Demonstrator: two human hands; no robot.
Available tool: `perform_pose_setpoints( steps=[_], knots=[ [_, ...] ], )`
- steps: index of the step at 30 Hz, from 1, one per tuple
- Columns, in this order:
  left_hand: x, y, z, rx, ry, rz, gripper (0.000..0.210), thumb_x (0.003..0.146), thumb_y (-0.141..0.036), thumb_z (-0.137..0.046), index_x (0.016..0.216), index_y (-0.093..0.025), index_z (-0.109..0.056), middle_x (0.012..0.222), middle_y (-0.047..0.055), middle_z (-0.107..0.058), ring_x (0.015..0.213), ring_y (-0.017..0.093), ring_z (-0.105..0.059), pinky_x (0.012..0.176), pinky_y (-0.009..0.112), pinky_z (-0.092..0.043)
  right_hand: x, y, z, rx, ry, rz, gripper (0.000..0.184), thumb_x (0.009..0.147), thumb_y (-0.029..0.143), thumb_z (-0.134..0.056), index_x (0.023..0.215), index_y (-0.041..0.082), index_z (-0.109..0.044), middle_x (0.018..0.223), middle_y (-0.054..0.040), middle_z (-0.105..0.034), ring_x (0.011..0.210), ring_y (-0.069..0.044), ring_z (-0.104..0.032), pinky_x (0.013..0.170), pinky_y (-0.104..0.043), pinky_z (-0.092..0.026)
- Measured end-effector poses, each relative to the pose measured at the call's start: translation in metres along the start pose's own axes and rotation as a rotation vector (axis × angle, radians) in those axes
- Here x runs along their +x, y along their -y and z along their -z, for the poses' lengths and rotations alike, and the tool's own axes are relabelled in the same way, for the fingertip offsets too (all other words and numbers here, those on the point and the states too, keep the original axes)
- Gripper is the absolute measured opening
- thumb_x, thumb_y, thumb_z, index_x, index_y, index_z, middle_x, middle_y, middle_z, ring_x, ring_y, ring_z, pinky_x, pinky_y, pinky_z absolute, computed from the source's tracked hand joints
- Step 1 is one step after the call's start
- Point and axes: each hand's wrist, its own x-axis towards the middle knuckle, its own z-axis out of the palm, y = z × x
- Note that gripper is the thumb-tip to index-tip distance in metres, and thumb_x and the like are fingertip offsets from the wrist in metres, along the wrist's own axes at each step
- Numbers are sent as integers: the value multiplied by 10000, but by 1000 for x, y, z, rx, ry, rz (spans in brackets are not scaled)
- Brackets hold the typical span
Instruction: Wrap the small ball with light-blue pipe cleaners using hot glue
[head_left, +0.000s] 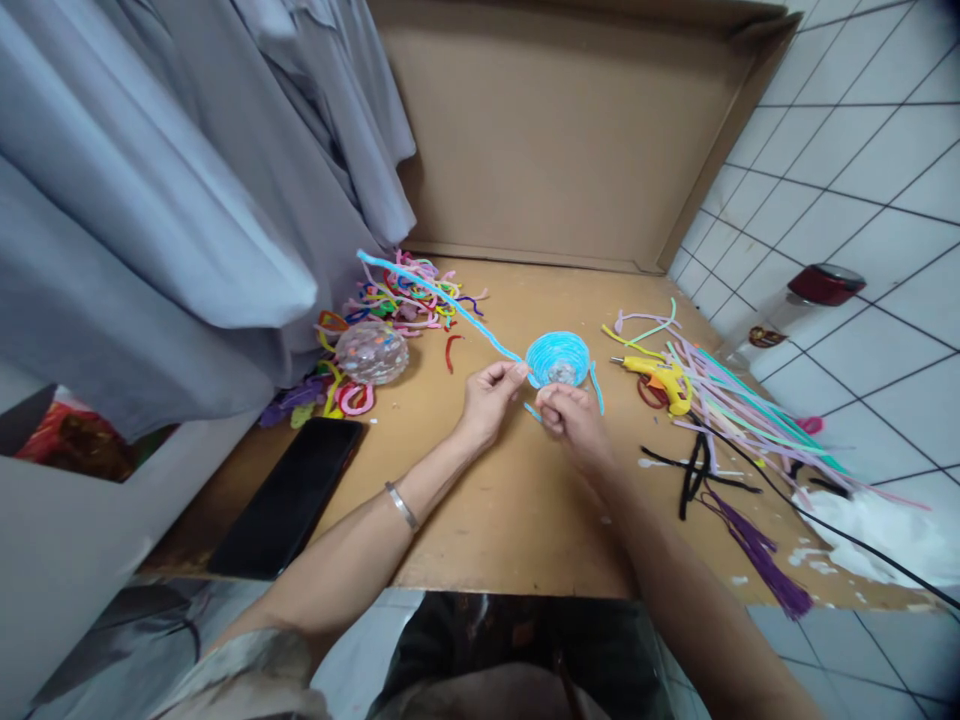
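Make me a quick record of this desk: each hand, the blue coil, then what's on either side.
Left hand: pinching the blue strip
Right hand: fingers curled at the near edge of the blue coil; exact grip unclear
Blue coil: round, pale patch on near side
Left side: clear rounded object, tangle of colourful strips, black phone
Right side: yellow glue gun, pastel strips, purple tassel

Behind blue coil [556, 350]: open worktop [555, 295] through to cardboard wall [555, 140], blue strand [480, 325] slanting across its left. Right blocked by glue gun [667, 382], purple tassel [765, 555]; left by phone [289, 500], clear ball [372, 353].
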Motion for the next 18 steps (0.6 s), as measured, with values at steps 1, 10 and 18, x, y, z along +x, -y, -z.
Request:
perform_pose_setpoints(
  steps=[1,10,18],
  knots=[
    [1,-1,1,14,-23,-11,451,657,-560,-781,612,-144,-613,499,-61,-425,504,61,-328,530,226,-270,-1,-1,0,-152,-91,112,169,764,352,-539,675,210,-560,502,65,-408,438,-91,-333,444,-241,-273],
    [-6,1,-5,26,18,-7,502,649,-605,-766,593,-148,-565,510,-62,-419,514,62,-322,534,219,-268,-10,-14,0,-1035,-392,731,211,956,288,-477,819,189,-603,754,-57,-637,714,-167,-579,683,-290,-426],
    [-6,7,-7,-74,82,17,483,678,-621,-742,674,-152,-625,524,-56,-442,540,79,-381,592,229,-342,-5,-8,-8,-209,-120,167,237,866,406,-542,742,205,-550,567,54,-449,500,-95,-370,490,-240,-295]
  ],
)
